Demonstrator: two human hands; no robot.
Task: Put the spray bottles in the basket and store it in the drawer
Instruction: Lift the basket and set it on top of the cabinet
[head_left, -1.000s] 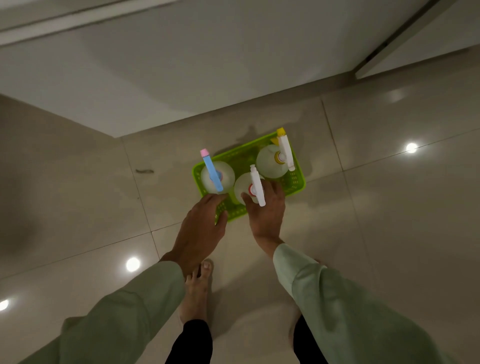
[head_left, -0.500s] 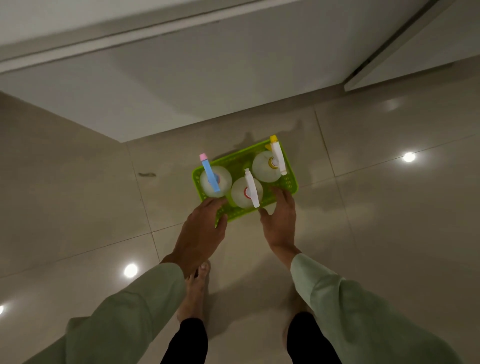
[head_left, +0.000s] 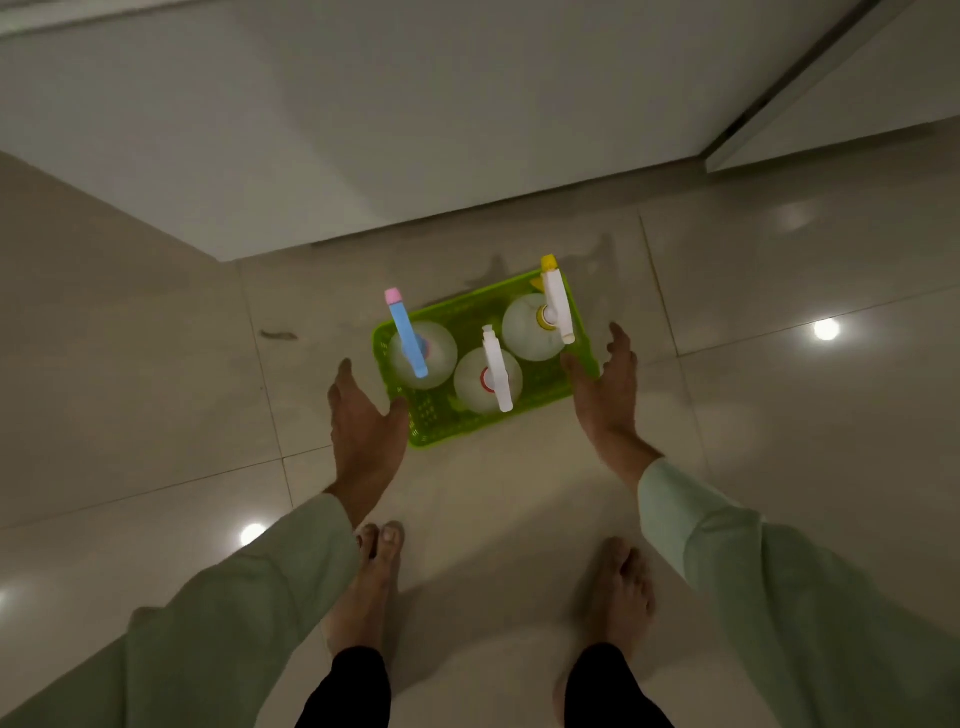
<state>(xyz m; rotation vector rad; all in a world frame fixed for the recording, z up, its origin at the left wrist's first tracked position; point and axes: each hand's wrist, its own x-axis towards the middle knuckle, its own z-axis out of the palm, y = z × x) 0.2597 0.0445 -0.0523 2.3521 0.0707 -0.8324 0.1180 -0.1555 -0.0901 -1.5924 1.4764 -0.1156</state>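
A lime green basket (head_left: 441, 423) sits on the tiled floor in front of me. Three pale spray bottles stand upright in it: one with a blue and pink sprayer (head_left: 408, 332) at the left, one with a white sprayer (head_left: 496, 376) in the middle, one with a white and yellow sprayer (head_left: 556, 304) at the right. My left hand (head_left: 363, 421) is at the basket's left end, fingers spread, thumb by the rim. My right hand (head_left: 608, 389) is at the right end, fingers apart, thumb touching the corner. Neither hand has closed on the basket.
A pale cabinet front (head_left: 363, 130) rises just behind the basket, with a dark gap (head_left: 779, 88) beside another panel at the upper right. My bare feet (head_left: 363, 592) stand on the glossy tiles below the hands. A small dark mark (head_left: 278, 335) lies on the floor left of the basket.
My right hand let go of the middle bottle and moved out to the basket's right end. My left hand shifted to the left end. Both hands have spread apart.
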